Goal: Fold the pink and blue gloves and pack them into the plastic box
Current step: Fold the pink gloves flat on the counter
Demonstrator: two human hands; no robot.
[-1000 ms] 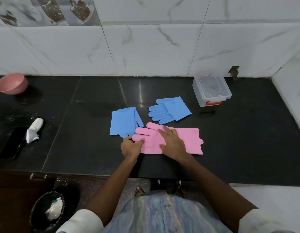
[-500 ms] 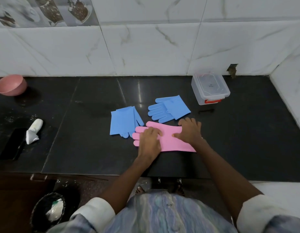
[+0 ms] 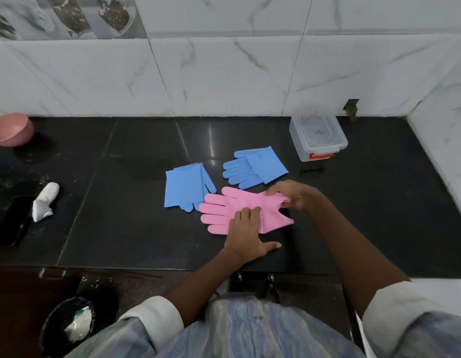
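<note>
A pink glove (image 3: 236, 211) lies on the black counter (image 3: 379, 215), fingers pointing left. My left hand (image 3: 246, 233) presses flat on its palm, thumb stretched out to the right. My right hand (image 3: 294, 193) pinches the cuff end and lifts it off the counter, bunching it toward the left. Two blue gloves lie folded behind it: one (image 3: 184, 187) to the left, the other (image 3: 255, 167) to the right. The clear plastic box (image 3: 317, 135), lid on and orange latch in front, stands at the back right near the wall.
A pink bowl (image 3: 11, 129) sits at the far left by the wall. A white crumpled object (image 3: 45, 201) and a dark phone (image 3: 10, 220) lie at the left front. A black bin (image 3: 69, 324) stands on the floor below. The side wall bounds the counter on the right.
My right hand has closed on the cuff end and raised it, drawing it leftward. My left hand slid down and right along the glove's palm. The blue gloves and box stayed put.
</note>
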